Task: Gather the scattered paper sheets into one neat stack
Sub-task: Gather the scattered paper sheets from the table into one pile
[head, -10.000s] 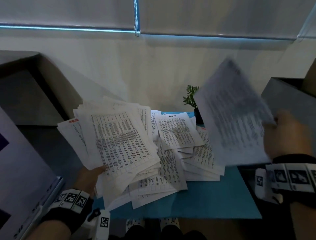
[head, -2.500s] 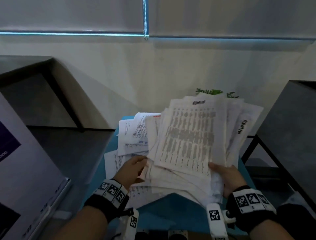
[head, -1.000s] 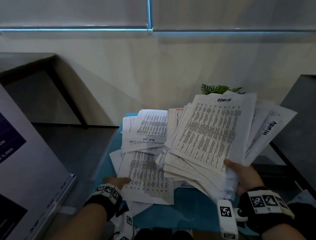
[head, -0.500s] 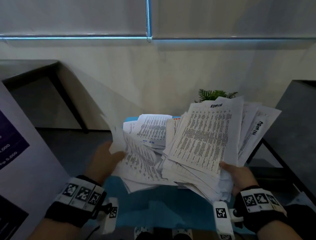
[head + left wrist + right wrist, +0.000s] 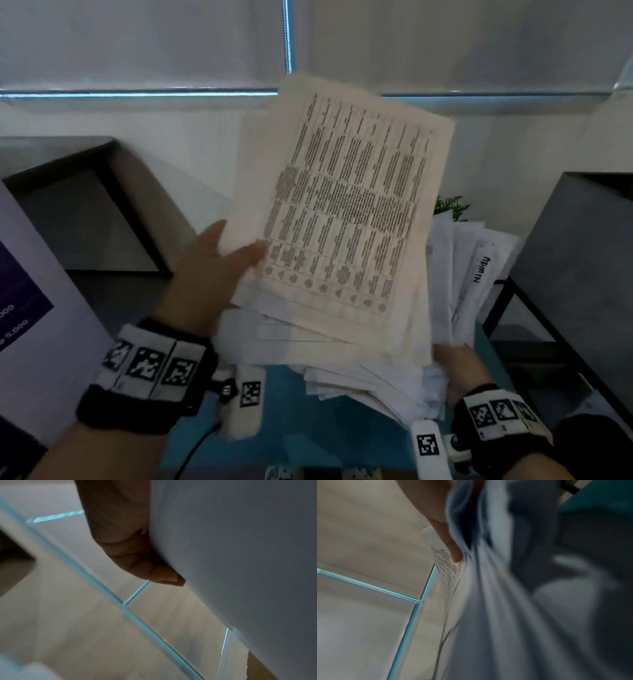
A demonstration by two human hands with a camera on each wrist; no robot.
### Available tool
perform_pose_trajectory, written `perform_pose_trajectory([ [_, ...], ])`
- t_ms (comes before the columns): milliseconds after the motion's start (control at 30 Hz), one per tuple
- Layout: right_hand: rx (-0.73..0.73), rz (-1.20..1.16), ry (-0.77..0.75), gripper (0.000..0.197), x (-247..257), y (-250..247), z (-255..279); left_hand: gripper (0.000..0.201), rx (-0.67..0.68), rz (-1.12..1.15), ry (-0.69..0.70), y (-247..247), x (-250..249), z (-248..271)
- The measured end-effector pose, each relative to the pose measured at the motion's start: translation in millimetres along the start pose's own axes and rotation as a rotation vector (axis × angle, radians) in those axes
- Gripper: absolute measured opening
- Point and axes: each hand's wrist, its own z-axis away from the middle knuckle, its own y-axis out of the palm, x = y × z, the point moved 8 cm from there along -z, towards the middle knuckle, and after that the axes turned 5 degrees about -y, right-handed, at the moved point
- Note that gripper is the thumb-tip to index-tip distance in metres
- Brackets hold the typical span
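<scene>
Hands meet over a blue table [image 5: 342, 442] in the head view. The left hand [image 5: 205, 274] is raised, thumb lying across the printed face of a batch of sheets [image 5: 346, 212] and fingers behind, pinching it at its left edge so it tilts up above the rest. The right hand [image 5: 459, 366] sits low at the right, mostly hidden under the main paper stack [image 5: 394, 387], which it supports from beneath with its edges fanned and uneven; a sheet marked "ADMIN" [image 5: 479, 270] pokes out to the right. Both wrists wear black bands with square markers. Behind stand a pale wall, a lowered blind, a small green plant [image 5: 452, 205] and dark furniture on either side.

In the left wrist view, curled fingers [image 5: 137, 561] press against the blank back of the paper [image 5: 240, 561], with the blind beyond.

In the right wrist view, a thumb [image 5: 450, 545] clamps down on blurred, layered sheets [image 5: 488, 615], printed text visible at their edge.
</scene>
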Motion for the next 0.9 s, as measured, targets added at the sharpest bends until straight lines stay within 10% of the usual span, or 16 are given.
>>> perform_pose_trajectory([
  [400,0.230,-0.149,-0.032,0.016,4,36,19,0.027,-0.095,-0.281,-0.277,29,182,-14],
  [567,0.305,-0.165,-0.027,0.023,2,37,24,0.080,0.062,0.267,-0.556,30,196,-1],
  [667,0.328,-0.143,-0.001,0.022,1,43,26,0.075,0.369,0.413,-0.774,51,194,31],
  [900,0.438,-0.204,0.015,0.063,7,70,26,0.056,0.237,0.184,-0.635,46,209,25],
])
